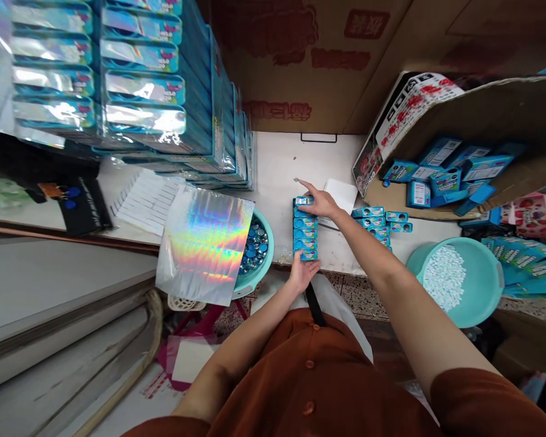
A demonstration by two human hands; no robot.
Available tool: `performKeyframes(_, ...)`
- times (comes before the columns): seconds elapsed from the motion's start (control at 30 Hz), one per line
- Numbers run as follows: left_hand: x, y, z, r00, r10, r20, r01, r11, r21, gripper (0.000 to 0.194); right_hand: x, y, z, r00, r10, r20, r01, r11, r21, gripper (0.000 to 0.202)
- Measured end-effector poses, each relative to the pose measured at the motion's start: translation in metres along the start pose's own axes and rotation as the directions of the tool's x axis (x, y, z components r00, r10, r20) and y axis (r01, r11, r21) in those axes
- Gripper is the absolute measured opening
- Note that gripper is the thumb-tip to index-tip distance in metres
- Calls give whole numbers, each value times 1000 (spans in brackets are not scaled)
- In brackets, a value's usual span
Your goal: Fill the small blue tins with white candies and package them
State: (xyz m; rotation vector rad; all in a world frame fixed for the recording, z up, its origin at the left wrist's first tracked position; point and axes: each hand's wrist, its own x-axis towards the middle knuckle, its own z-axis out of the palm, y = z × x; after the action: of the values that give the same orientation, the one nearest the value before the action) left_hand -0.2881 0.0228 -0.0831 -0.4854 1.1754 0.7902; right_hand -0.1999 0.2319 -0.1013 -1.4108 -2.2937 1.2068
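A row of small blue boxes [305, 232] lies on the white table, running away from my body. My left hand [303, 275] presses against the near end of this row, its thumb on the nearest box and its fingers stretched to the right. At the far end, my right hand [322, 201] rests on the last box, with the index finger reaching past it. The row is held between both hands. Right of it lie more small blue boxes [377, 226] with dark round holes, partly hidden by my right forearm. A white card or paper stack [341, 195] sits behind my right wrist.
Wrapped blue packs [155, 91] are stacked high at left. A shiny holographic sheet [204, 243] partly covers a teal basin [267, 264] of round blue and silver pieces. At right stand a carton [486, 115] with blue boxes and a teal basin [485, 291] holding white pieces.
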Motion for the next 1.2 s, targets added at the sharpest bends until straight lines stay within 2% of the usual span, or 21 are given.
performKeyframes(0.07,-12,0,-8,997,-48,-63,61,972,227,32,-13,-8,-7,988,-20,-151,29,998,57,75)
performKeyframes(0.1,-19,1,-14,996,-29,-86,57,936,347,30,-21,-13,-10,971,-26,-236,49,994,93,69)
performKeyframes(0.13,-28,4,-21,996,21,-86,21,887,461,29,-29,-20,-14,949,-19,-315,65,988,138,61)
performKeyframes(0.2,-44,14,-31,980,200,-6,-150,755,638,30,-47,-32,-22,907,48,-419,71,962,265,46)
performKeyframes(0.23,-51,22,-34,949,311,60,-265,676,687,30,-55,-38,-26,893,100,-439,66,935,347,39)
performKeyframes(0.3,-59,41,-30,841,504,195,-476,520,709,30,-70,-49,-32,878,215,-429,49,849,526,30)
performKeyframes(0.37,-59,63,-14,733,627,263,-605,423,675,29,-82,-59,-37,867,330,-373,28,715,698,25)
performKeyframes(0.4,-57,73,-3,698,663,272,-642,410,648,30,-86,-64,-39,863,382,-331,16,634,773,24)
performKeyframes(0.43,-54,83,10,678,683,272,-669,421,612,31,-90,-69,-40,861,423,-281,3,549,836,23)
performKeyframes(0.47,-51,91,22,677,685,270,-687,456,566,32,-94,-74,-41,863,451,-228,-9,464,886,22)
performKeyframes(0.53,-46,102,45,721,631,288,-683,575,450,36,-99,-85,-42,868,477,-134,-29,320,947,20)
performKeyframes(0.63,-42,108,66,811,425,403,-549,791,270,37,-104,-99,-41,868,492,-61,-38,189,981,19)
performKeyframes(0.7,-41,109,69,822,303,483,-432,883,182,34,-106,-104,-39,865,500,-32,-41,134,990,19)
performKeyframes(0.77,-40,110,66,825,279,491,-380,918,116,28,-106,-105,-36,857,516,-17,-44,105,993,19)
performKeyframes(0.87,-35,113,57,845,371,385,-431,899,80,24,-103,-99,-24,822,569,-23,-52,115,992,20)
performKeyframes(0.97,-24,118,46,832,446,329,-523,829,200,26,-94,-88,-2,738,671,-66,-79,183,980,20)
performKeyframes(1.03,-15,120,38,809,493,321,-581,755,303,26,-86,-82,16,651,751,-111,-93,224,970,20)
performKeyframes(1.1,-5,122,32,768,562,308,-641,672,371,24,-79,-78,34,588,794,-156,-82,251,965,21)
performKeyframes(1.2,8,123,24,676,673,298,-723,531,441,19,-69,-73,54,556,798,-232,-55,314,948,23)
